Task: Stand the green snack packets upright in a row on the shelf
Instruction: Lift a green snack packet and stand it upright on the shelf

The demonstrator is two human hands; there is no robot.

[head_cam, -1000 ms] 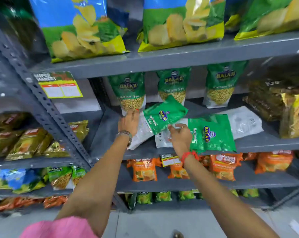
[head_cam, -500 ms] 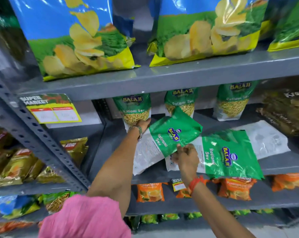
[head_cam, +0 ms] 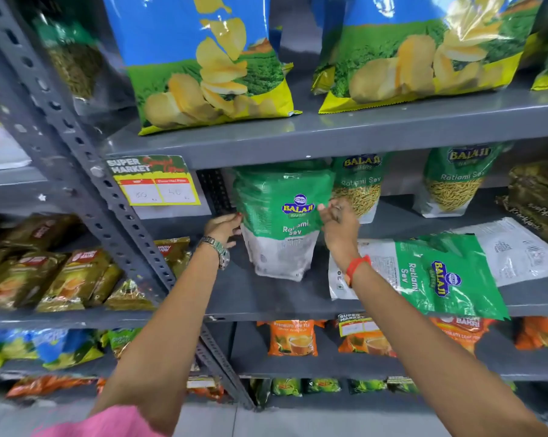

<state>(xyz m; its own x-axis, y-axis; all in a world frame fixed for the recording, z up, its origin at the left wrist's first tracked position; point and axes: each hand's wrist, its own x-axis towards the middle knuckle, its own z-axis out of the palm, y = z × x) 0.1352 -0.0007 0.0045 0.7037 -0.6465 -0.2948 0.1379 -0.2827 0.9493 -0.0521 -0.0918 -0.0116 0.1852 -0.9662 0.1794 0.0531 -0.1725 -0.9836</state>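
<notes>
A green and white snack packet stands upright at the left end of the grey shelf, blurred with motion. My left hand presses against its left edge and my right hand touches its right edge, fingers spread. Behind it, two more green packets stand upright at the back: one in the middle and one to the right. Another green packet lies flat at the front right, partly over the shelf edge, with a white-backed packet lying flat behind it.
Large blue and green chip bags fill the shelf above. A price label hangs on the slotted upright post. Brown packets crowd the right end. Orange packets sit on the shelf below.
The tilted packet between my hands has been turned upright at the left end of the shelf. My right hand moved up from its lower edge to its right side. The camera moved closer.
</notes>
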